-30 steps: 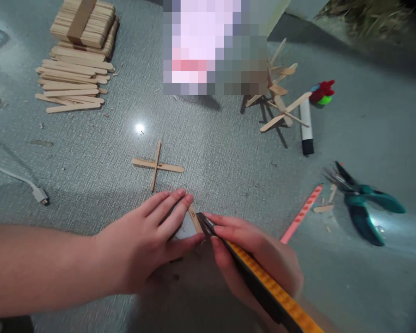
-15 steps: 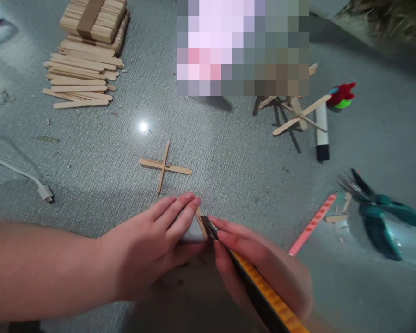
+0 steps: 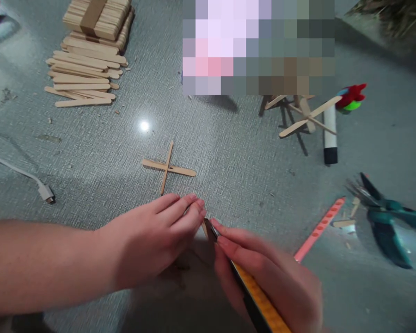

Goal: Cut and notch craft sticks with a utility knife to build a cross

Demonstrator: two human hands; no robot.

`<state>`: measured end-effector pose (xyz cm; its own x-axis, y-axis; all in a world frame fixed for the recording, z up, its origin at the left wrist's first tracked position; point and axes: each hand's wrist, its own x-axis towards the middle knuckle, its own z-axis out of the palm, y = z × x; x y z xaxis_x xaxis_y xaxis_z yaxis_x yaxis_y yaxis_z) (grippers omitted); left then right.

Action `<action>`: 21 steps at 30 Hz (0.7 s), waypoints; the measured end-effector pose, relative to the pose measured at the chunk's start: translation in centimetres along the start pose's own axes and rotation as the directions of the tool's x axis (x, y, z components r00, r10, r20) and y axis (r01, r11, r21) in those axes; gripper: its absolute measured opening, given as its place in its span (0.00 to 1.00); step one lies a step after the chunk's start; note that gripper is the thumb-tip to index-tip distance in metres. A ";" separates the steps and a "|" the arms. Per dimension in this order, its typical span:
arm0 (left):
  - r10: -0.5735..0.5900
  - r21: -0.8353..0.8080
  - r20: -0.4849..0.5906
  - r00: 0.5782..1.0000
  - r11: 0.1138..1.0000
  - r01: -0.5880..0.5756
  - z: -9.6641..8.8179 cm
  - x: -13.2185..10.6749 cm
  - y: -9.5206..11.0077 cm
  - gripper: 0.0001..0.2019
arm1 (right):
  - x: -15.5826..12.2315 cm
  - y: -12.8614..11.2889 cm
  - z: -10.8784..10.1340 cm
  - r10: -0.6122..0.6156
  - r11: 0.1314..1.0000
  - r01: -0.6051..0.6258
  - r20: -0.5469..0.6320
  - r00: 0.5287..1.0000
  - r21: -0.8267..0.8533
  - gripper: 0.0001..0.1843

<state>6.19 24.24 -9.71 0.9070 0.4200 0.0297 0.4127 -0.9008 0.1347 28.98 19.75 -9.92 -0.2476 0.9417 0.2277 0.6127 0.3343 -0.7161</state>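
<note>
My left hand (image 3: 159,231) is closed on a wooden craft stick (image 3: 204,228), with its fingers bunched together near the tabletop. Only a short end of that stick shows past the fingertips; the rest is hidden. My right hand (image 3: 273,273) grips a yellow and black utility knife (image 3: 260,296). The knife's blade (image 3: 210,230) touches the stick's visible end, close to my left fingertips. Just beyond my left hand lie two craft sticks (image 3: 185,171) joined in a cross, one of them with a small dark slot near the crossing.
Loose craft sticks (image 3: 81,81) and a banded bundle (image 3: 107,21) lie at the upper left. A white cable (image 3: 45,190) is at the left. On the right are a stick structure (image 3: 310,118), a white tube (image 3: 330,134), a pink strip (image 3: 319,231) and green-handled pliers (image 3: 384,219).
My left fingers have shifted slightly right and now cover more of the stick. A pale object seen under them earlier is hidden. The view has moved a little, with the knife still at the stick.
</note>
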 end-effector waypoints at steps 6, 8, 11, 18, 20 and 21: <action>-0.059 -0.081 -0.022 0.998 0.995 0.057 0.7 -0.3 0.3 0.39 | -0.2 -0.2 -0.2 -0.085 0.983 0.081 -0.021 0.996 -0.164 0.07; -0.075 -0.070 -0.007 0.997 0.995 0.074 0.7 -0.2 0.5 0.40 | -0.6 0.1 -0.4 -0.099 0.975 0.097 -0.002 0.995 -0.199 0.08; -0.081 -0.070 -0.004 0.997 0.994 0.081 0.6 -0.1 0.5 0.41 | -0.9 0.4 -0.6 -0.109 0.971 0.110 0.017 0.994 -0.214 0.10; -0.101 -0.209 -0.006 0.995 0.973 0.098 0.7 -0.1 0.1 0.45 | -0.2 -0.2 -0.3 -0.136 0.978 0.130 -0.024 0.990 -0.162 0.11; -0.102 -0.239 0.026 0.994 0.965 0.106 0.7 -0.1 0.0 0.48 | -0.7 -0.1 -0.3 -0.130 0.983 0.121 -0.054 0.990 -0.136 0.13; -0.099 -0.248 0.038 0.994 0.963 0.106 0.7 -0.1 0.0 0.50 | -1.0 0.0 -0.3 -0.110 0.987 0.101 -0.065 0.992 -0.122 0.15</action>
<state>6.15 24.08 -10.36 0.8641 0.5029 -0.0213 0.4725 -0.7958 0.3788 29.48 18.82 -9.93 -0.2638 0.8999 0.3474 0.6717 0.4298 -0.6034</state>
